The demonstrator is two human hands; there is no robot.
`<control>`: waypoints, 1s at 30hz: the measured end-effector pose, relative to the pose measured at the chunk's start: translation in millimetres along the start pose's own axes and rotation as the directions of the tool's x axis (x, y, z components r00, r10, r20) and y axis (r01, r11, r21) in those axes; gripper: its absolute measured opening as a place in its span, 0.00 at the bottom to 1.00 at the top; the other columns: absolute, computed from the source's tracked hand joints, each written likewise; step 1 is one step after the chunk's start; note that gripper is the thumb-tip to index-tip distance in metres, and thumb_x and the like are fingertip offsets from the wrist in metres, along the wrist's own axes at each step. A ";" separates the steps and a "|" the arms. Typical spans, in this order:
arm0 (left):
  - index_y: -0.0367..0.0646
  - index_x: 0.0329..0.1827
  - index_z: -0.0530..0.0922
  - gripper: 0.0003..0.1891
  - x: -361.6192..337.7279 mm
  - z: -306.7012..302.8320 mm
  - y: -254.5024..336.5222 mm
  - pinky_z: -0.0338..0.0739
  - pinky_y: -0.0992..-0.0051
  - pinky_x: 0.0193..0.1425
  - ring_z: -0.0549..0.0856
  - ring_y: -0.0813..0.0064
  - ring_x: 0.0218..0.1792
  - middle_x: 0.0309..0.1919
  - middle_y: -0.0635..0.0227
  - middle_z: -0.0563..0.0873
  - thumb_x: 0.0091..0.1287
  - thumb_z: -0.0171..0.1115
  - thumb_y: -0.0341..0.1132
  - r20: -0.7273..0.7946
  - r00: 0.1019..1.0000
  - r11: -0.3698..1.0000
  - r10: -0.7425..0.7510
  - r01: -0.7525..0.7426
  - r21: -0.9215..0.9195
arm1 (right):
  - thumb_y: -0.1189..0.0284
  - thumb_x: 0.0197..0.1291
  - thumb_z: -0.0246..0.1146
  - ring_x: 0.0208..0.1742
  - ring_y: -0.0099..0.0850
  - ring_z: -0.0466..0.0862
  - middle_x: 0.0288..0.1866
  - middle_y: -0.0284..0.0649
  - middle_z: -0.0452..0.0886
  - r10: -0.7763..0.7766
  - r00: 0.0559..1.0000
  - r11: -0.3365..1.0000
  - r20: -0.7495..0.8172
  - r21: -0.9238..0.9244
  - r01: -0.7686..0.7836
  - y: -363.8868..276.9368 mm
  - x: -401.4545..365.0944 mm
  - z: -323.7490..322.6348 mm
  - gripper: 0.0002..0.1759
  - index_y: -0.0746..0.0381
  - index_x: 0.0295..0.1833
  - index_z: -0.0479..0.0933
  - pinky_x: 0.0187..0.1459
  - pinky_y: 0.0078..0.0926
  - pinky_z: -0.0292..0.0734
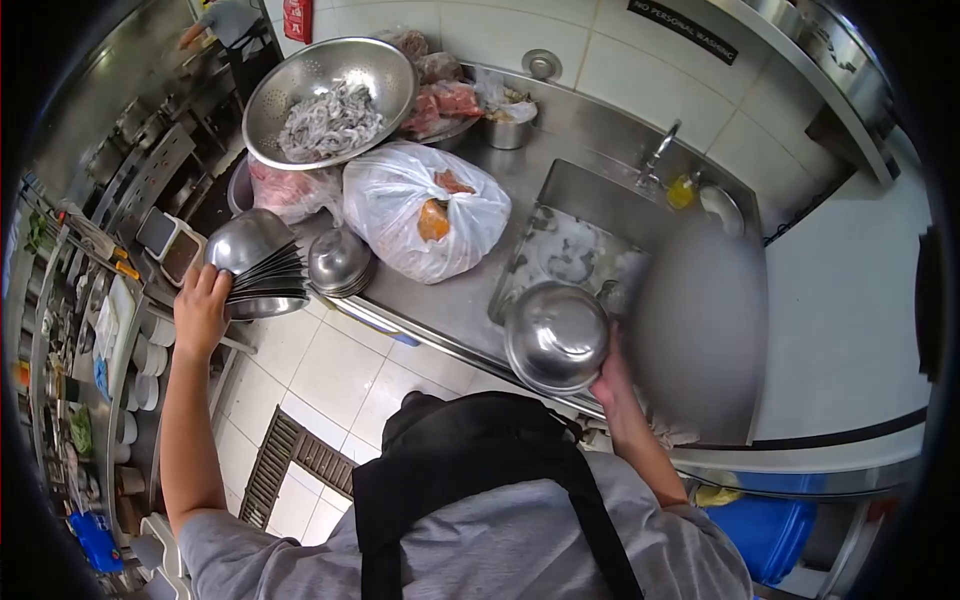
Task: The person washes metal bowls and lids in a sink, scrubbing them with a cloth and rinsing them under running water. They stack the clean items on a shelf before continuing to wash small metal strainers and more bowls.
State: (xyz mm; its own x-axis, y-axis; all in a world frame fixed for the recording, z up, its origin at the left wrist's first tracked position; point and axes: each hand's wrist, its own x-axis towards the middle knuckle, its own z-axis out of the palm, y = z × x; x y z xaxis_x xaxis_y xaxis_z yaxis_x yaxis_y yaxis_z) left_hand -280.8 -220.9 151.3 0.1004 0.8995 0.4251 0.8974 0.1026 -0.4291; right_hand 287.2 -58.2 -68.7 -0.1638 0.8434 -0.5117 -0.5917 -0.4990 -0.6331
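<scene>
My left hand (200, 312) grips the end of a stack of steel bowls (262, 272) that lies tilted on its side at the left end of the steel counter (450, 300). My right hand (610, 380) holds a single steel bowl (556, 335) by its rim, with its rounded bottom facing me, at the front edge of the sink (575, 250). The sink holds pale, frozen-looking pieces. A second, smaller stack of upturned bowls (340, 262) sits on the counter between the two hands.
A big colander of grey seafood (330, 100), a tied white plastic bag (425, 205) and bags of red meat (440, 100) crowd the counter. A faucet (657, 150) and yellow bottle (682, 190) stand behind the sink. Dish shelves (130, 360) are on the left, a floor grate (295, 460) below, a blue bin (765, 530) at right.
</scene>
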 end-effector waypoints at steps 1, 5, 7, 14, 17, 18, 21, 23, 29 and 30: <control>0.46 0.42 0.75 0.21 -6.7 6.2 -7.7 0.80 0.66 0.40 0.78 0.62 0.41 0.40 0.66 0.77 0.41 0.66 0.25 0.006 1.000 1.000 -0.003 0.003 0.000 | 0.50 0.73 0.48 0.57 0.39 0.79 0.57 0.45 0.79 0.006 1.000 1.000 0.000 -0.004 -0.006 8.0 0.8 24.1 0.29 0.65 0.60 0.72 0.59 0.44 0.76; 0.47 0.41 0.75 0.20 -28.1 34.8 -46.5 0.79 0.65 0.37 0.78 0.62 0.41 0.38 0.67 0.76 0.42 0.66 0.26 0.021 0.999 0.999 -0.025 0.026 -0.026 | 0.44 0.71 0.48 0.62 0.40 0.77 0.63 0.47 0.75 0.032 0.989 0.995 0.145 -0.101 -0.017 50.6 19.7 92.2 0.35 0.63 0.66 0.68 0.61 0.47 0.75; 0.48 0.41 0.75 0.21 -34.5 43.5 -65.6 0.79 0.65 0.36 0.78 0.62 0.40 0.37 0.67 0.76 0.40 0.67 0.27 0.039 0.999 0.997 -0.036 0.039 -0.060 | 0.45 0.71 0.48 0.62 0.41 0.77 0.63 0.47 0.75 0.083 0.984 0.992 0.160 -0.108 -0.066 70.7 22.4 129.7 0.35 0.64 0.66 0.68 0.61 0.48 0.75; 0.48 0.39 0.74 0.19 -53.4 94.6 -123.4 0.79 0.65 0.35 0.78 0.64 0.39 0.36 0.68 0.75 0.42 0.66 0.28 0.038 0.999 0.992 -0.031 0.036 -0.120 | 0.50 0.73 0.48 0.58 0.40 0.79 0.60 0.46 0.78 0.223 0.964 0.972 0.145 -0.102 -0.209 153.8 40.5 250.8 0.29 0.63 0.64 0.70 0.60 0.45 0.76; 0.48 0.38 0.75 0.16 -53.4 111.3 -138.3 0.79 0.66 0.35 0.78 0.63 0.38 0.35 0.68 0.76 0.45 0.64 0.28 0.037 0.999 0.987 0.009 -0.003 -0.161 | 0.51 0.74 0.47 0.61 0.40 0.76 0.63 0.45 0.75 0.279 0.929 0.960 0.244 -0.032 -0.280 200.4 65.5 305.1 0.28 0.63 0.65 0.68 0.64 0.44 0.72; 0.48 0.38 0.75 0.15 -53.1 115.5 -140.8 0.79 0.66 0.35 0.78 0.63 0.38 0.35 0.68 0.76 0.45 0.64 0.28 0.033 0.999 0.985 0.023 -0.017 -0.173 | 0.52 0.75 0.47 0.62 0.39 0.75 0.64 0.45 0.74 0.238 0.935 0.969 0.264 0.004 -0.247 215.1 75.5 322.8 0.28 0.64 0.66 0.68 0.65 0.43 0.71; 0.49 0.37 0.75 0.15 -57.5 136.1 -151.9 0.79 0.68 0.33 0.78 0.65 0.36 0.34 0.69 0.75 0.44 0.65 0.29 -0.001 0.998 0.975 0.064 -0.063 -0.213 | 0.53 0.75 0.46 0.61 0.38 0.76 0.64 0.46 0.73 0.079 0.985 0.995 0.150 0.042 -0.086 244.9 102.1 375.7 0.28 0.66 0.66 0.67 0.64 0.43 0.72; 0.49 0.36 0.75 0.15 -58.9 139.9 -152.8 0.79 0.68 0.32 0.77 0.65 0.35 0.33 0.69 0.75 0.44 0.65 0.29 -0.023 0.997 0.969 0.073 -0.076 -0.233 | 0.52 0.75 0.45 0.63 0.39 0.75 0.64 0.46 0.74 0.044 0.996 0.999 0.084 0.004 -0.045 251.9 96.4 392.3 0.29 0.65 0.66 0.67 0.64 0.45 0.71; 0.51 0.35 0.75 0.13 -73.4 151.0 -156.2 0.78 0.70 0.30 0.77 0.68 0.32 0.31 0.71 0.76 0.45 0.64 0.31 -0.074 0.996 0.955 0.055 -0.074 -0.286 | 0.54 0.76 0.45 0.61 0.39 0.76 0.63 0.48 0.74 -0.029 0.997 0.994 0.067 -0.105 0.036 260.4 111.5 387.1 0.29 0.69 0.65 0.67 0.63 0.41 0.72; 0.51 0.35 0.75 0.13 -75.0 151.2 -156.4 0.78 0.70 0.30 0.77 0.68 0.32 0.31 0.71 0.76 0.45 0.64 0.31 -0.073 0.996 0.956 0.049 -0.068 -0.286 | 0.54 0.76 0.45 0.61 0.39 0.76 0.63 0.47 0.74 0.016 0.996 0.999 0.085 -0.051 -0.012 257.1 110.2 386.8 0.29 0.69 0.65 0.67 0.63 0.41 0.72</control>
State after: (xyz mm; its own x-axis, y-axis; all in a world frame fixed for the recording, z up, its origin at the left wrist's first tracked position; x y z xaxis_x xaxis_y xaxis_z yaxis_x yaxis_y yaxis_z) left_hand -493.6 -240.1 66.1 0.1751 0.8703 0.4604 0.9739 -0.0844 -0.2108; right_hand -188.3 -16.6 -63.1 -0.2400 0.8492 -0.4704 -0.5485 -0.5184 -0.6561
